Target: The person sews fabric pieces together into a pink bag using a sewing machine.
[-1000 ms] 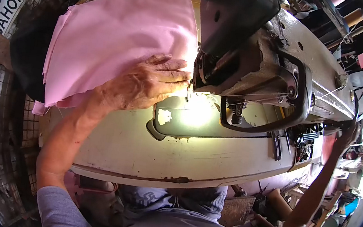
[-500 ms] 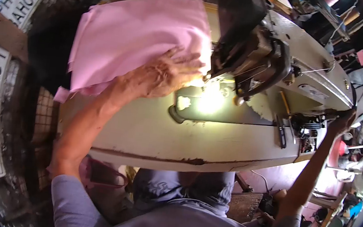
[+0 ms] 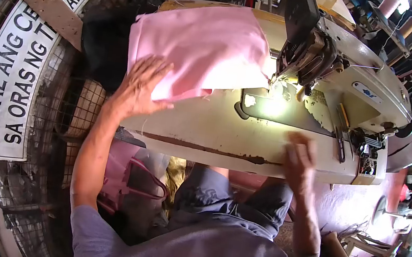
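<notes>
Our worn desk (image 3: 207, 121) spanned mid-frame. Right of centre, we couldn't tell whether our blurred right hand's (image 3: 301, 158) fingers were closed; our left hand (image 3: 141, 87), fingers spread, touched the pink cloth (image 3: 206, 46), upper centre, beside the sewing machine (image 3: 381, 104), upper right.

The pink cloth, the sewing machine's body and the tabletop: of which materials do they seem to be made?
Pink cloth: matte woven fabric, probably; it folds softly and its edge looks frayed.
Sewing machine's body: likely cream-painted metal, glossy, since light glints along it.
Tabletop: smooth laminate, perhaps over wood; brown shows along its worn front edge.
</notes>
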`<control>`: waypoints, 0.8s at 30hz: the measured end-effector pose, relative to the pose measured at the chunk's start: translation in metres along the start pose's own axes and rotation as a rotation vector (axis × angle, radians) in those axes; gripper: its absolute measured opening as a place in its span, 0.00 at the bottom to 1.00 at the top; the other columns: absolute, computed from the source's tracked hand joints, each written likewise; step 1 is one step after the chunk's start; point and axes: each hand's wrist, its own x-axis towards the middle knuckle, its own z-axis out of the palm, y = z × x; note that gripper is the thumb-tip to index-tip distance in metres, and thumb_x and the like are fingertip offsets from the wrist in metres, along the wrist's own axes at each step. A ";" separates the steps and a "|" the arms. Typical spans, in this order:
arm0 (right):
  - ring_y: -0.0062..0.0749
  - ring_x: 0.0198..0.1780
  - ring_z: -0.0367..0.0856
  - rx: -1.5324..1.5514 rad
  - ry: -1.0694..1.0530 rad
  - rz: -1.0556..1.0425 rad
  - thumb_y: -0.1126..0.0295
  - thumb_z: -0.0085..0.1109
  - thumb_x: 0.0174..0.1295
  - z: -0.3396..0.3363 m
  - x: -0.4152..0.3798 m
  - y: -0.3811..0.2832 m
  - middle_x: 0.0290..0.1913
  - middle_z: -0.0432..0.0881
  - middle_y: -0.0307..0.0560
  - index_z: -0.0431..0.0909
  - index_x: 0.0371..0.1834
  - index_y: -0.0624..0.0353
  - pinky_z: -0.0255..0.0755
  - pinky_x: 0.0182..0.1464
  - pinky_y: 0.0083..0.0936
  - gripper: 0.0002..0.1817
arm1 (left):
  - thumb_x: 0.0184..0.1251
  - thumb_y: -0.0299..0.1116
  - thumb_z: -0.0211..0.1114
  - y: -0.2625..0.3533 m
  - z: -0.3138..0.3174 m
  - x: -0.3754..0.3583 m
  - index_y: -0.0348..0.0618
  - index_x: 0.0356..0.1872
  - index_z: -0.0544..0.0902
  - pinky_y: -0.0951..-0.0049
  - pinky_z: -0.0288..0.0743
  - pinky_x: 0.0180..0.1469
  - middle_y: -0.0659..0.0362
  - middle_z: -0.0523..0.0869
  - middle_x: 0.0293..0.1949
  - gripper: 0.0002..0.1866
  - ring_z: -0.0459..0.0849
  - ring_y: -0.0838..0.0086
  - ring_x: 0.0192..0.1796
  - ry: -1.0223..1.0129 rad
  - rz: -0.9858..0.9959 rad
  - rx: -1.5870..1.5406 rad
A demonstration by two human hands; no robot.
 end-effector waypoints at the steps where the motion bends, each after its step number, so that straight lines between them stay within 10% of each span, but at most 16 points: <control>1: 0.52 0.56 0.82 0.223 0.029 0.001 0.81 0.69 0.56 0.003 0.011 -0.036 0.57 0.82 0.55 0.84 0.56 0.61 0.78 0.59 0.46 0.22 | 0.59 0.46 0.79 0.015 -0.006 -0.012 0.39 0.76 0.71 0.52 0.54 0.84 0.39 0.72 0.74 0.45 0.66 0.47 0.79 -0.015 -0.034 0.020; 5: 0.52 0.66 0.79 0.381 -0.100 -0.306 0.76 0.69 0.53 0.019 0.022 -0.093 0.61 0.81 0.58 0.83 0.59 0.67 0.76 0.65 0.48 0.26 | 0.62 0.24 0.70 0.067 -0.020 -0.061 0.36 0.68 0.78 0.53 0.75 0.70 0.42 0.82 0.62 0.30 0.82 0.47 0.64 -0.073 -0.147 0.064; 10: 0.53 0.77 0.69 0.186 -0.243 -0.558 0.69 0.60 0.61 0.026 0.026 -0.129 0.72 0.74 0.57 0.72 0.74 0.64 0.63 0.80 0.50 0.35 | 0.67 0.27 0.61 0.134 -0.075 -0.067 0.35 0.40 0.81 0.52 0.80 0.42 0.46 0.84 0.36 0.06 0.86 0.47 0.39 -0.191 -0.194 -0.169; 24: 0.58 0.81 0.62 0.153 -0.354 -0.470 0.64 0.54 0.66 0.021 0.006 -0.120 0.80 0.64 0.59 0.72 0.75 0.64 0.52 0.85 0.50 0.33 | 0.71 0.30 0.64 0.179 -0.072 -0.051 0.37 0.29 0.80 0.54 0.79 0.33 0.49 0.83 0.26 0.10 0.85 0.50 0.29 -0.196 0.072 -0.487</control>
